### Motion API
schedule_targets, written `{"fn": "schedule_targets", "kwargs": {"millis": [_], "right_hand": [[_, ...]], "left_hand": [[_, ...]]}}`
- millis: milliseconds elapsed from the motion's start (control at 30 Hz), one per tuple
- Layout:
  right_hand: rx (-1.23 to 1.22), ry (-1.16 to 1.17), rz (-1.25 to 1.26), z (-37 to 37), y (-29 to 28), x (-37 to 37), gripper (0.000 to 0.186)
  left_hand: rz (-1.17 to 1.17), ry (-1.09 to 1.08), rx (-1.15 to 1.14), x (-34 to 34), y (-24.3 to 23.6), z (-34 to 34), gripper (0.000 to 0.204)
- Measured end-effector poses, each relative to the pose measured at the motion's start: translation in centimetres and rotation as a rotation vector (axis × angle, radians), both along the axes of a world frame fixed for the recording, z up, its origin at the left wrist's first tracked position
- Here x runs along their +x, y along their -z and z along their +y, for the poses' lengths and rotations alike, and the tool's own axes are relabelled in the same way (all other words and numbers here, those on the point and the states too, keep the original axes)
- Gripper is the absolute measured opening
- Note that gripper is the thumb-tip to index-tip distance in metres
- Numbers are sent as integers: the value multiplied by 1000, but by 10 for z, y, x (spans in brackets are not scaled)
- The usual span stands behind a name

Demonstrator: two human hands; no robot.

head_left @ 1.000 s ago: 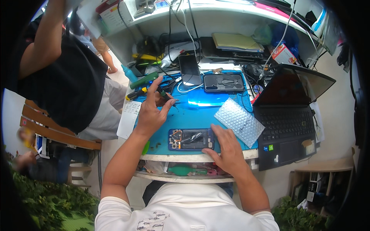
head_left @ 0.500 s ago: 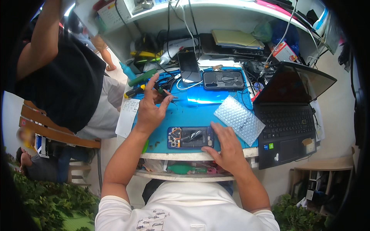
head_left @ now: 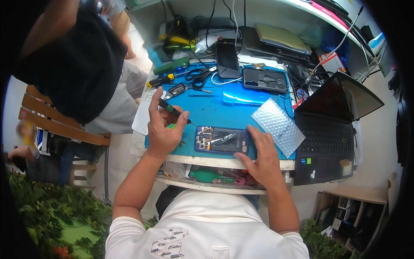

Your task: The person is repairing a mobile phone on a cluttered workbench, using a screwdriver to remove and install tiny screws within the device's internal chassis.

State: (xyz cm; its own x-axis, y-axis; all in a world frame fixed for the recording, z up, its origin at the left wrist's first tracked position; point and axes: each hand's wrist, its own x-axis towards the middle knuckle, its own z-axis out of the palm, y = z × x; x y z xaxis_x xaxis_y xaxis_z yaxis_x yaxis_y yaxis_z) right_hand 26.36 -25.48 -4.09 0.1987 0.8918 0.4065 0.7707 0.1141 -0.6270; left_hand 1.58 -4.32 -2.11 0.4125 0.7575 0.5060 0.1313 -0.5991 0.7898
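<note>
An opened phone (head_left: 228, 149) with a blue frame lies on the blue work mat (head_left: 207, 113), its inner parts and a copper-coloured coil showing. My right hand (head_left: 264, 156) grips the phone's right end, thumb at the near corner and fingers along the side. Closed round a slim black and green screwdriver (head_left: 171, 109), my left hand (head_left: 165, 134) is just left of the phone. The screwdriver's thin tip points down toward the phone's upper left corner; whether it touches I cannot tell.
Bubble wrap (head_left: 279, 127) lies between the phone and an open black laptop (head_left: 321, 149). Behind are a blue film sheet (head_left: 246, 95), a phone case (head_left: 264, 80), a dark phone (head_left: 227, 60), scissors (head_left: 199, 77) and a yellow-black screwdriver (head_left: 159, 81). Another person (head_left: 82, 64) stands at the left.
My left hand has brought the screwdriver down and nearer to the phone's left end. My right hand stays at the phone's right end. The whole view has shifted slightly.
</note>
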Motion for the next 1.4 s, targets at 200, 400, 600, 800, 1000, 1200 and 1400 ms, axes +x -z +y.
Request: {"fn": "schedule_targets", "kwargs": {"millis": [200, 400, 600, 800, 1000, 1200, 1400], "right_hand": [[13, 2, -18, 0, 0, -1, 89], [11, 3, -22, 0, -1, -1, 88], [-9, 6, -13, 0, -3, -2, 88], [-8, 5, -26, 0, -1, -2, 88], [0, 3, -32, 0, -1, -1, 89], [1, 3, -33, 0, 1, -1, 89], [-8, 5, -26, -1, -1, -1, 89]], "left_hand": [[-57, -18, -47, -6, 15, -10, 99], [-3, -36, -6, -9, 9, -7, 100], [41, -50, 70, -20, 16, -4, 97], [76, -66, 81, -19, 17, -8, 95], [63, -85, 82, -20, 17, -6, 94], [-20, -56, 13, -20, 15, -6, 97], [-81, -18, -64, -20, 10, -17, 98]]}}
